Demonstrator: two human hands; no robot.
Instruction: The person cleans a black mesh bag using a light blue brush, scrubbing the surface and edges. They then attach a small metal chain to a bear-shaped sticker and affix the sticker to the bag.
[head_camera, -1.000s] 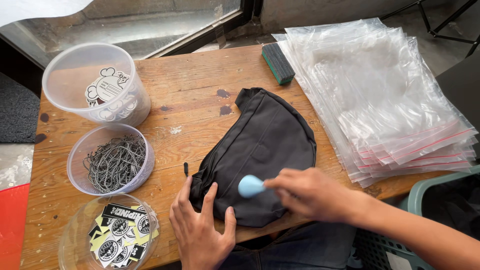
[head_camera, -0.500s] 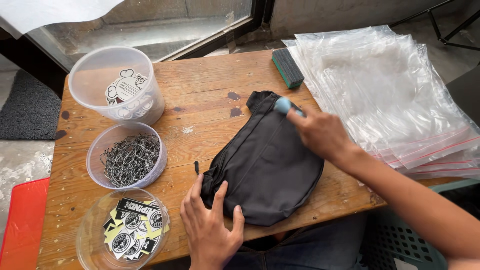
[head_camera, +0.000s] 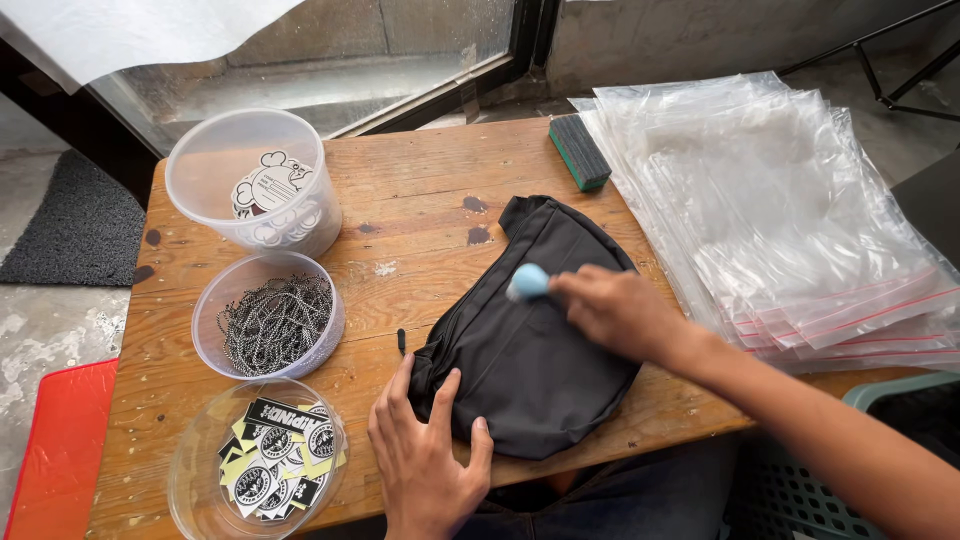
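Observation:
A black fabric pouch bag (head_camera: 520, 350) lies flat on the wooden table (head_camera: 420, 170). My left hand (head_camera: 425, 455) presses its near left corner down, fingers spread over the fabric. My right hand (head_camera: 615, 310) grips a small tool with a light blue rounded end (head_camera: 527, 282), which rests on the middle of the bag. A short black zipper pull (head_camera: 401, 341) sticks out at the bag's left edge.
Three clear plastic tubs stand at the left: one with round printed cards (head_camera: 262, 190), one with metal ball chains (head_camera: 275, 322), one with stickers (head_camera: 265, 465). A stack of clear zip bags (head_camera: 790, 210) covers the right side. A dark sponge block (head_camera: 579, 151) lies at the back.
My right hand swept the blue-tipped tool from the bag's near part up to its far end, then back to the middle. My left hand stayed pressed on the corner.

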